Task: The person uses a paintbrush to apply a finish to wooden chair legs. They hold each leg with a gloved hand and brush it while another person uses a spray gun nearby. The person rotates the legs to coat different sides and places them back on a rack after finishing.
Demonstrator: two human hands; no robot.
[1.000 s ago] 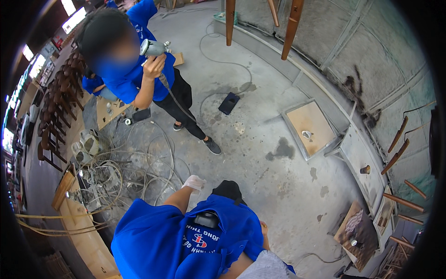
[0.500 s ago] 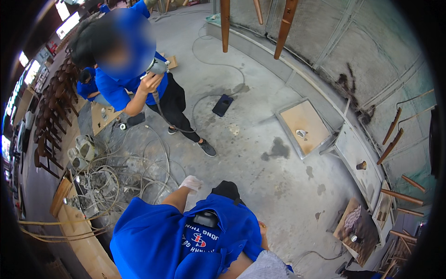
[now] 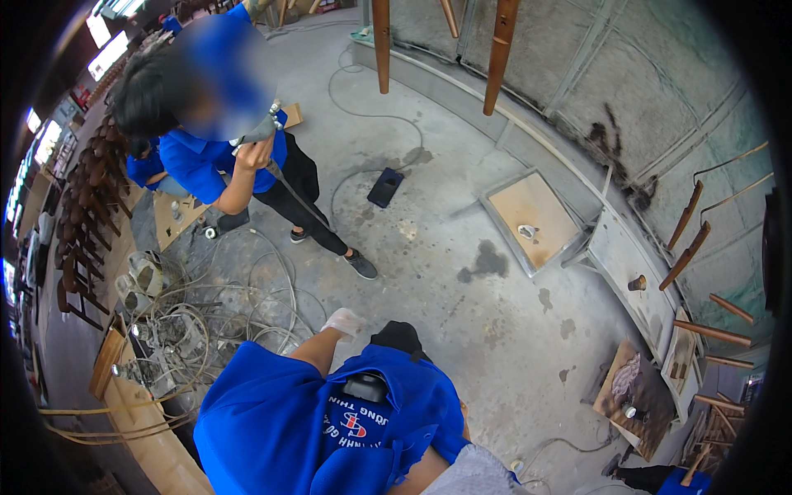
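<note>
My left hand point(image 3: 345, 322), in a pale thin glove, hangs out beside my blue shirt point(image 3: 272, 412) above the grey floor. Its fingers look stretched out, with nothing seen in them. The tangle of hoses point(image 3: 198, 330) is the nearest thing to it. My right hand is hidden by my body; only a thin strip of skin shows at the right edge of the shirt. Across from me stands a co-worker point(image 3: 198, 157) in blue, one hand gripping a spray gun point(image 3: 260, 132) with a hose attached, the other arm raised.
Brown wooden legs point(image 3: 502, 58) hang at the top. A dark phone-shaped slab point(image 3: 385, 187) lies on the floor. To the right stand a tray-like board point(image 3: 528, 206), a bench point(image 3: 627, 264) and a stained board point(image 3: 619, 379). Dark chairs point(image 3: 91, 214) line the left.
The whole view has shifted slightly. The co-worker's spray gun has tilted and moved a little left. The skin of my right hand shows less, and another person appears at the lower right.
</note>
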